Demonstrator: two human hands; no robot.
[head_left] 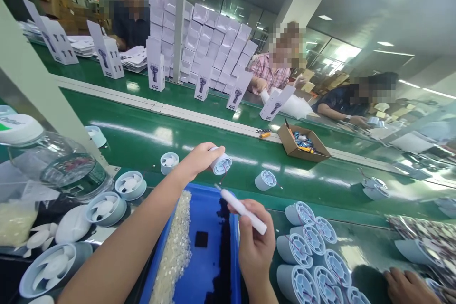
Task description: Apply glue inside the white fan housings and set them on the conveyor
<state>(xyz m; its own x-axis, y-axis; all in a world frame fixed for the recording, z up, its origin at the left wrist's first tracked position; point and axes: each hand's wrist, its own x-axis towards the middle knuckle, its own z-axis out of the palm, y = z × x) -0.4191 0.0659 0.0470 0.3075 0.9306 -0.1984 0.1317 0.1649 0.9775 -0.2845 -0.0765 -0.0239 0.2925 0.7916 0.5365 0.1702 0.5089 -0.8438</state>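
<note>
My left hand [206, 156] reaches across the blue tray [233, 247] and is closed on a pale blue fan housing [222, 165]. The housing is tilted, its spoked end with a thin red wire turned toward me. In my right hand [258, 237] is a white pen-shaped tool [244, 211], its thin tip pointing up and left, apart from the housing. Inside the tray lie a heap of small clear pieces [174, 251], a strip of black pieces [224, 256] and a lone black square [201, 239].
Several fan housings [299, 249] with wires stand at the right, near another person's hand [409, 287]. Housings with white fan blades [106, 208] and a large plastic bottle [71, 166] are at the left. A green belt [135, 137] carries a cardboard box of tools [302, 145]. People sit beyond, near white cartons [155, 69].
</note>
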